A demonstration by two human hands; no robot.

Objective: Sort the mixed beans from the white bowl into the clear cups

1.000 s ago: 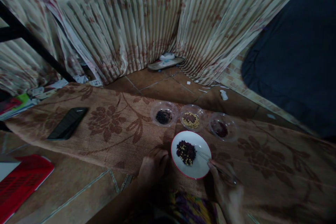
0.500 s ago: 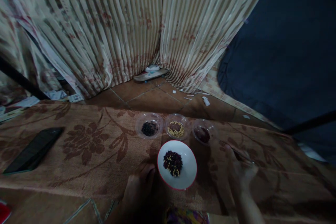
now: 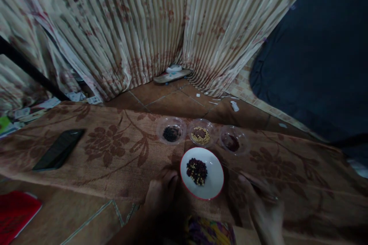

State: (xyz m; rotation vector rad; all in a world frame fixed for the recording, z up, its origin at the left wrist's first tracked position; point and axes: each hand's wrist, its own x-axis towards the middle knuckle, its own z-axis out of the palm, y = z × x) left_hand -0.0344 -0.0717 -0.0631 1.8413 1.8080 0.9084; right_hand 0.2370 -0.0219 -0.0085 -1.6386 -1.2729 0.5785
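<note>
A white bowl with a red rim (image 3: 214, 178) holds a mixed heap of dark and yellow beans (image 3: 197, 171). Just left of it, my left hand (image 3: 162, 187) rests on the cloth with fingers curled in, apart from the rim; no object shows in it. To the bowl's right, my right hand (image 3: 264, 203) is closed on a slim metal tool (image 3: 258, 185) that looks like tweezers, blurred and dim. Behind the bowl stand three clear plastic cups: one with black beans (image 3: 171, 133), one with yellow beans (image 3: 200, 135), one with dark red beans (image 3: 231, 142).
A brown flowered cloth (image 3: 115, 172) covers the low table. A dark phone (image 3: 59, 149) lies on its left. Beyond the far edge are floor tiles with white scraps (image 3: 235, 106), a skateboard (image 3: 172, 76) and striped curtains (image 3: 143, 26). Something red (image 3: 18, 216) sits lower left.
The whole view has shifted, so the table things appear further right and slightly higher. My right hand has moved nearer to me and the bowl, still with the slim tool. My left hand stays beside the bowl.
</note>
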